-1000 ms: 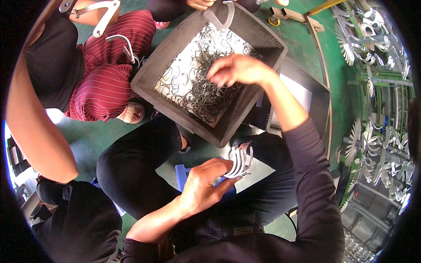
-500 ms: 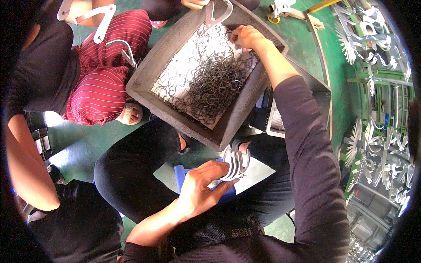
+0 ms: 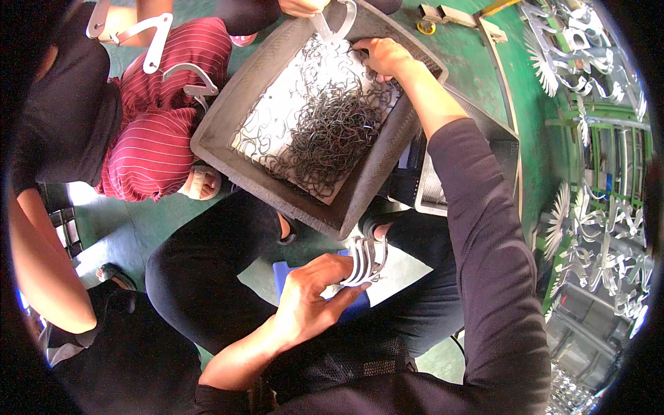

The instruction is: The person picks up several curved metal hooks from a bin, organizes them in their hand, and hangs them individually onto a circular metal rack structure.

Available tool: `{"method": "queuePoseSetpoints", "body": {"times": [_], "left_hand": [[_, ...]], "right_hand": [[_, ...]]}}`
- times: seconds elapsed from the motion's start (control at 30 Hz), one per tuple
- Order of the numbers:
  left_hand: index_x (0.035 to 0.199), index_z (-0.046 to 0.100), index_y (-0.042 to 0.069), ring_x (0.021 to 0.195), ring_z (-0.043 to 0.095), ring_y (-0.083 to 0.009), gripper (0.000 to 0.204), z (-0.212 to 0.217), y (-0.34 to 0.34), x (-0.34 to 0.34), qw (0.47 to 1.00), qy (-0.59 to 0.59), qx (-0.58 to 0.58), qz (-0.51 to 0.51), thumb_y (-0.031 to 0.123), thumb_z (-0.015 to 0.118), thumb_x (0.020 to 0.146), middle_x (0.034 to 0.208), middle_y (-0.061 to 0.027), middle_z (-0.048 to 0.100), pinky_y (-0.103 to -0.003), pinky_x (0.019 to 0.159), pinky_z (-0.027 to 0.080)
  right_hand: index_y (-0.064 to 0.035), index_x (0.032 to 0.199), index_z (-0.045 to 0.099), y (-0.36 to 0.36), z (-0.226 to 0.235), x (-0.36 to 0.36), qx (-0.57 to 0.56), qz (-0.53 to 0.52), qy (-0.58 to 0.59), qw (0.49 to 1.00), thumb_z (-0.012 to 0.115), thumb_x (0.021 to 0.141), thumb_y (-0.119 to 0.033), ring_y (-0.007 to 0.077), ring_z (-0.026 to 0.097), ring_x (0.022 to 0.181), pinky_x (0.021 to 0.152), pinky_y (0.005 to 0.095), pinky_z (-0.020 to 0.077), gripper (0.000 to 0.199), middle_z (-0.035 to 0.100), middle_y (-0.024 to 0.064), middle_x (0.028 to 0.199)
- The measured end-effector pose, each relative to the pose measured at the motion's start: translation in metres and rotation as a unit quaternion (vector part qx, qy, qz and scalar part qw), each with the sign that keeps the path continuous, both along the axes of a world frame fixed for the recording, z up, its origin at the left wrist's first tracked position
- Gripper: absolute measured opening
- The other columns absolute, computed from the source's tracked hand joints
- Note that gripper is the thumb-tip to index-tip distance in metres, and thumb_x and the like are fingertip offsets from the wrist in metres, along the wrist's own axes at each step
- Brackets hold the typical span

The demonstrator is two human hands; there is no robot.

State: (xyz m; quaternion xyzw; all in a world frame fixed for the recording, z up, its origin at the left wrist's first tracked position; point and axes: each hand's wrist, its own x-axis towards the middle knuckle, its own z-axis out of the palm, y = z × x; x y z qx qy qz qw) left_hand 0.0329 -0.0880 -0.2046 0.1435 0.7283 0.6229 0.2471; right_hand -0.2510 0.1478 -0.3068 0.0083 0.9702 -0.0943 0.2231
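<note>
Near the crate's [image 3: 370,185] far edge, right fingers' [image 3: 369,45] grip is being obscured; white hooks [image 3: 357,263] are being gripped by left fingers [image 3: 330,268]. Heaped wires [image 3: 328,135] are being left.

Bin [image 3: 375,162] open above; wires [image 3: 332,131] seemingly obstruct.

The near curved metal pieces [image 3: 364,261] are silvery white. Beyond them, the bin [image 3: 273,202] is dull charcoal grey, its lining [image 3: 261,124] white and its heap of bent wires [image 3: 332,135] dark grey to black. To the left, loose trousers [image 3: 149,149] are deep red with thin white stripes, below a plain black top [image 3: 69,124]; a far-left bracket [image 3: 158,41] is pale silver. The right sleeve [image 3: 484,207] and near trousers [image 3: 200,270] are plain black. The floor [image 3: 529,159] is green. Far right, 2 things are yellow: a bar [image 3: 503,7] and a small ring [image 3: 426,28]. The hanging parts [image 3: 602,277] on the right are bright silver.
</note>
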Motion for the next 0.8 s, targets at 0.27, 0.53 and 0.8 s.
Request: {"method": "queuePoseSetpoints", "body": {"times": [0.27, 0.53, 0.8], "left_hand": [[0.087, 0.062, 0.001, 0.081, 0.063, -0.0271, 0.02, -0.001, -0.001, -0.001, 1.0, 0.003, 0.005, -0.001, 0.003, 0.072, 0.07, 0.087, -0.0131, 0.064, -0.033, 0.072, 0.049], [0.088, 0.063, 0.002, 0.082, 0.063, -0.0263, 0.02, -0.001, 0.001, -0.003, 1.0, 0.012, -0.003, -0.014, 0.004, 0.072, 0.07, 0.088, -0.0122, 0.065, -0.032, 0.073, 0.049], [0.088, 0.062, 0.002, 0.084, 0.063, -0.0266, 0.02, 0.001, -0.004, -0.003, 1.0, 0.008, 0.015, -0.015, 0.003, 0.071, 0.071, 0.088, -0.0121, 0.065, -0.033, 0.075, 0.049]], "right_hand": [[-0.0215, 0.117, 0.058, 0.008, -0.003, -0.003, 0.043, 0.065, 0.043, 0.996, 0.05, 0.087, -0.019, 0.016, 0.067, 0.061, 0.068, 0.03, 0.0531, 0.031, 0.066, 0.0109, 0.065], [-0.0114, 0.099, 0.063, -0.006, -0.031, -0.02, 0.012, 0.011, 0.076, 0.997, 0.059, 0.081, -0.025, 0.0199, 0.066, 0.088, 0.08, 0.0348, 0.0505, 0.023, 0.068, 0.0081, 0.088], [-0.0026, 0.099, 0.062, 0.002, -0.007, 0.009, 0.103, 0.136, 0.018, 0.985, 0.046, 0.085, -0.022, 0.0266, 0.062, 0.097, 0.084, 0.037, 0.0492, 0.029, 0.063, 0.019, 0.103]]}}
